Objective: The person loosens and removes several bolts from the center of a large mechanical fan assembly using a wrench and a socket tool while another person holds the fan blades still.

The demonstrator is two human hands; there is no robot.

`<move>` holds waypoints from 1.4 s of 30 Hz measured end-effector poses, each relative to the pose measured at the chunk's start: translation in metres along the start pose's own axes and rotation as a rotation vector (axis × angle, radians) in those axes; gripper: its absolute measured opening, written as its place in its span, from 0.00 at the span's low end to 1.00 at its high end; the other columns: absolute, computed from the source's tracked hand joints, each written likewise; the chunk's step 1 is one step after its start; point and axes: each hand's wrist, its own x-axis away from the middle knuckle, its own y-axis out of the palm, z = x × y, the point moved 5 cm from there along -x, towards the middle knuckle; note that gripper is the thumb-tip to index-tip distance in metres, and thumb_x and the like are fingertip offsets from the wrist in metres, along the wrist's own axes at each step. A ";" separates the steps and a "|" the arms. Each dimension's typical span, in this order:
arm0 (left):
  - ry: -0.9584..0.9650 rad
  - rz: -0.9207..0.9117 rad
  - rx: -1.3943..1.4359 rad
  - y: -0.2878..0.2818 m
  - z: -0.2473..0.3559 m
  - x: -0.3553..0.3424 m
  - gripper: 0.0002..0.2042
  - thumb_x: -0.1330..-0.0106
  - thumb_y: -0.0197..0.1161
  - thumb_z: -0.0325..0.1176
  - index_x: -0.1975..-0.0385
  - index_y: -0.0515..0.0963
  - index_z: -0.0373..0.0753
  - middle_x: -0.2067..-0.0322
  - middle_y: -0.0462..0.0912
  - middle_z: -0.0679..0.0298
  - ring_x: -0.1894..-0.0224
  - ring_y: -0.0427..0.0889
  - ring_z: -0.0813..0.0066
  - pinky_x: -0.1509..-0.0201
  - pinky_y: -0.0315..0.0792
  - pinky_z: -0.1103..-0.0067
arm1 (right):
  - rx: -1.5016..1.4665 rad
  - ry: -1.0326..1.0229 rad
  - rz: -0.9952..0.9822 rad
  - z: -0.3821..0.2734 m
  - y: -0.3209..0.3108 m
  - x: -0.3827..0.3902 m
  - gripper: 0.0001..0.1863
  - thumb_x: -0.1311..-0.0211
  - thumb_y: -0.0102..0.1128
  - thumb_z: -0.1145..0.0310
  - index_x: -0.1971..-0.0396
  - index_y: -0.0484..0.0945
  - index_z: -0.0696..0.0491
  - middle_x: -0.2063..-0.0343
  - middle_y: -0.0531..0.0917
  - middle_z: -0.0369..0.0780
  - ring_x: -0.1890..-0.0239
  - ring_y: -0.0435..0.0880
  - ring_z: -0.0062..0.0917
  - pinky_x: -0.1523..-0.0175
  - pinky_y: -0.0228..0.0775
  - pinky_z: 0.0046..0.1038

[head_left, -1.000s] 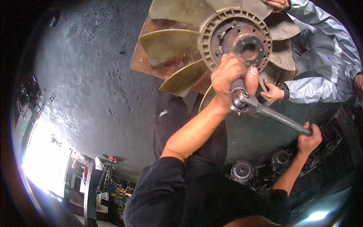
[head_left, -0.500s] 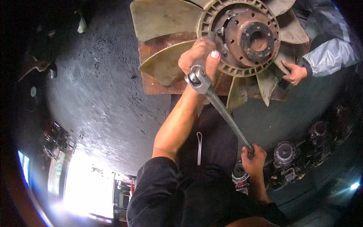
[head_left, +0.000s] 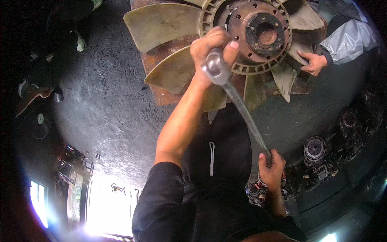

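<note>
A long steel breaker bar (head_left: 248, 117) slants across in front of me. My left hand (head_left: 211, 46) is closed around its head end, over the near-left side of the fan hub (head_left: 252, 36). What is on the far side of that head is hidden by my fingers. My right hand (head_left: 272, 169) grips the lower end of the handle. A large fan with pale yellowish blades (head_left: 165, 26) lies flat, and its hub is brown and rusty with a ring of bolt holes. On the right, another person's hand (head_left: 314, 63) in a grey sleeve holds one blade.
Under the fan is a rusty reddish-brown slab (head_left: 163, 97). The floor (head_left: 109, 101) is dark and rough. Greasy machine parts, one a round ribbed disc (head_left: 315, 149), line the lower right. A bright doorway (head_left: 111, 209) lies at the lower left, with more parts (head_left: 74, 165) beside it.
The view has shifted, so the fan sits slightly higher and farther left. The bar's head and my left hand have moved up a little, while both grips stay the same.
</note>
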 end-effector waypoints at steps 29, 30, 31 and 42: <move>-0.321 0.168 -0.514 0.023 0.062 0.011 0.16 0.51 0.65 0.38 0.62 0.77 0.40 0.58 0.81 0.56 0.53 0.80 0.60 0.46 0.68 0.66 | 0.685 -0.112 -0.178 -0.255 -0.216 0.030 0.23 0.37 0.57 0.72 0.43 0.69 0.63 0.54 0.81 0.50 0.54 0.80 0.31 0.46 0.68 0.29; -0.228 0.266 -0.466 0.019 0.063 0.009 0.15 0.53 0.62 0.30 0.62 0.77 0.39 0.64 0.82 0.55 0.59 0.81 0.56 0.53 0.73 0.64 | 0.607 0.029 -0.216 -0.260 -0.215 0.029 0.23 0.37 0.57 0.71 0.43 0.69 0.63 0.55 0.81 0.49 0.53 0.79 0.28 0.46 0.68 0.28; -0.229 0.270 -0.466 0.017 0.063 0.007 0.15 0.53 0.62 0.30 0.62 0.77 0.39 0.64 0.82 0.55 0.59 0.81 0.56 0.53 0.73 0.64 | 0.611 0.027 -0.217 -0.271 -0.215 0.026 0.23 0.37 0.57 0.71 0.43 0.69 0.63 0.55 0.81 0.49 0.53 0.79 0.28 0.46 0.68 0.28; -0.345 0.125 -0.391 0.000 0.060 0.004 0.17 0.52 0.63 0.35 0.60 0.79 0.39 0.68 0.83 0.50 0.64 0.83 0.52 0.59 0.76 0.64 | 1.695 -0.553 0.045 -0.321 -0.203 0.044 0.21 0.41 0.56 0.70 0.46 0.75 0.45 0.63 0.81 0.48 0.63 0.81 0.44 0.60 0.73 0.42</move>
